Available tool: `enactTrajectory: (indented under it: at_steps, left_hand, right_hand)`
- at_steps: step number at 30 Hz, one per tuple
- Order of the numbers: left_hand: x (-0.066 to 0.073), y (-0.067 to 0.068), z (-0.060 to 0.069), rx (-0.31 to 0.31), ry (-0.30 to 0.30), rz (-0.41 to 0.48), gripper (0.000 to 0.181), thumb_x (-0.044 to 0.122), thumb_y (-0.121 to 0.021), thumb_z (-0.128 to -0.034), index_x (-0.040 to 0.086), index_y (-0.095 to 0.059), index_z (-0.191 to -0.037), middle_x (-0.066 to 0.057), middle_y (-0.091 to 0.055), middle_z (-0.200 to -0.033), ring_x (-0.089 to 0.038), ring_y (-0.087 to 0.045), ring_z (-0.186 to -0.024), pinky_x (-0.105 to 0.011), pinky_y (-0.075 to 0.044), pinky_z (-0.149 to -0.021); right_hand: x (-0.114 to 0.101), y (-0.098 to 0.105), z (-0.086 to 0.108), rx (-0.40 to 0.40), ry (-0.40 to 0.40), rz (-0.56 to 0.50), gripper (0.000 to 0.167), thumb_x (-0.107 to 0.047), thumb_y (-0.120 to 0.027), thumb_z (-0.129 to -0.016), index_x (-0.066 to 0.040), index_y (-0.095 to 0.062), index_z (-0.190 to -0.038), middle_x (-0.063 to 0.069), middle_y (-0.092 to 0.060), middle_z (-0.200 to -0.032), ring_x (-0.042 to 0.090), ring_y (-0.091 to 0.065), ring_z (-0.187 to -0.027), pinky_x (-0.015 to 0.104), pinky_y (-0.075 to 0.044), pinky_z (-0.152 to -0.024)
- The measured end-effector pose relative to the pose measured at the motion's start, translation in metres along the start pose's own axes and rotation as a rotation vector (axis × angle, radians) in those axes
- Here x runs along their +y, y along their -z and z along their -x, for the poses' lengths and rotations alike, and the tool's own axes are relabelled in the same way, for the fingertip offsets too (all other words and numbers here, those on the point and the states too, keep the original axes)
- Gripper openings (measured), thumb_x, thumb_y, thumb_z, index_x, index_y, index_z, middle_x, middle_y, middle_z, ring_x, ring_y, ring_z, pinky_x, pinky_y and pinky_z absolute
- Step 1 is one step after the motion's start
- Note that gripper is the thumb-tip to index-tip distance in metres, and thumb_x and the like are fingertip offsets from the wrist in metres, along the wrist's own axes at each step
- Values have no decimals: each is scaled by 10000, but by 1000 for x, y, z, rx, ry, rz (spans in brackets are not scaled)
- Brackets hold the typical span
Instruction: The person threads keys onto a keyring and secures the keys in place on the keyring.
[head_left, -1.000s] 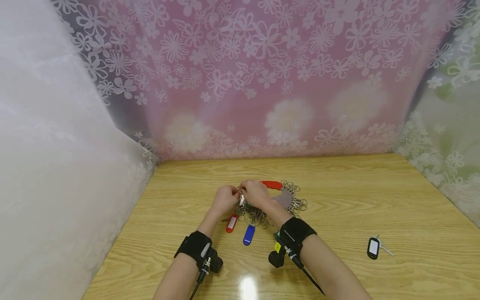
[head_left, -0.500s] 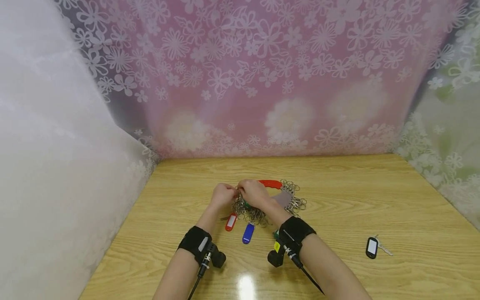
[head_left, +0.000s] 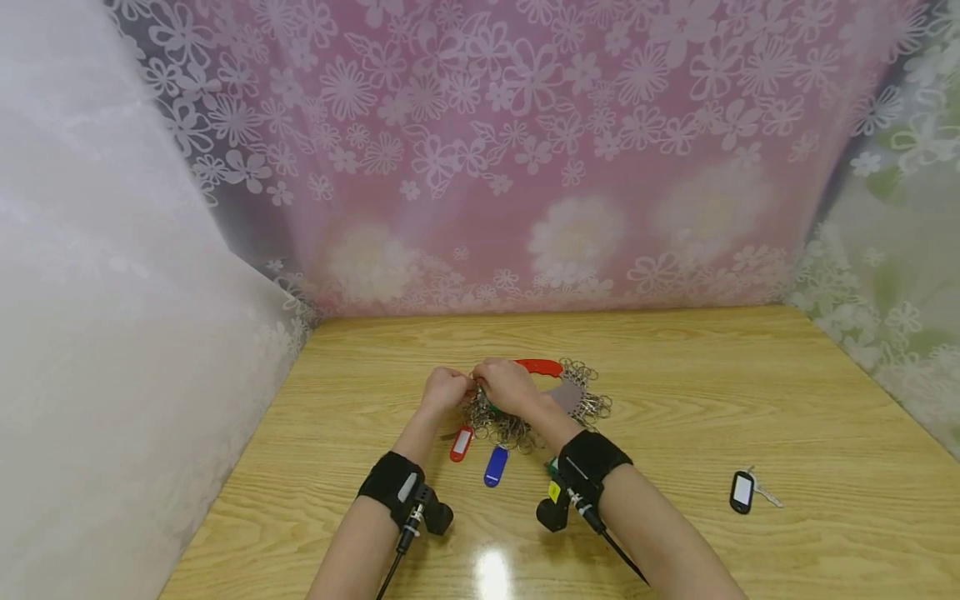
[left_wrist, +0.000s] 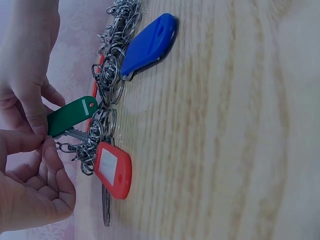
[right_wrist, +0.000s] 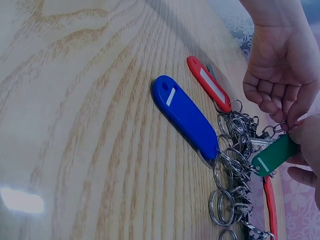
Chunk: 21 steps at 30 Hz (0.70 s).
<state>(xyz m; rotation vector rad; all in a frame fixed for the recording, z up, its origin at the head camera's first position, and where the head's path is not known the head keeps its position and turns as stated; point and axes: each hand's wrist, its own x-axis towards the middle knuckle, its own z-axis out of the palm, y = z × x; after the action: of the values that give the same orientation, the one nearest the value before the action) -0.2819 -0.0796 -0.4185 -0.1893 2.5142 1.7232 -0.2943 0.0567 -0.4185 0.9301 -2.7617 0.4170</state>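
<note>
My right hand (head_left: pixel 506 387) pinches the ring end of a green key tag (left_wrist: pixel 72 116), with a key (left_wrist: pixel 76 134) hanging beside it. Facing it, my left hand (head_left: pixel 446 390) pinches a small metal ring (right_wrist: pixel 280 127) by that same end; the fingertips of both hands nearly meet. Below them lies a key holder: a grey plate (head_left: pixel 567 398) with a red handle (head_left: pixel 540 367), fringed by many metal rings and clasps (right_wrist: pixel 235 170). A red key tag (head_left: pixel 461 444) and a blue key tag (head_left: pixel 496 467) lie at its near side. My fingers partly hide the joined rings.
A black key tag (head_left: pixel 742 492) with a key (head_left: pixel 768 497) lies apart on the right of the wooden table (head_left: pixel 675 400). Flowered sheets (head_left: pixel 480 167) hang behind and at both sides. Cables run from both wrist cameras.
Both hands have drawn slightly left and closer at the fingertips. A silver piece visible between them a second ago is now hidden in the head view. The tags on the table stay put.
</note>
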Motion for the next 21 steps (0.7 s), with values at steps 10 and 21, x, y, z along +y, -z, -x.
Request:
enactTrajectory:
  at_steps: [10,21]
  left_hand:
    - [-9,3,0,-51,-187,-184,170,88,-590,-868,-48,-688,-841,-84,-589,-670,-119,-436,-537,-236,-341,-492]
    - [-12,0,-2,-41,-299,-317,180,94,-588,-873,1,-644,-729,7,-456,-547,-117,-401,-482,-237,-323,-479]
  right_hand:
    - [2,-4,-2,-25,-191,-209,165,-147,-548,-940,-99,-691,-1008,40,-661,-940,146,-598,-745,288,-470,-638]
    - [1,-6,-4,-32,-163,-177,155,-124,-561,-929,-103,-701,-992,41,-663,-926,128,-572,-684,264,-442,-592]
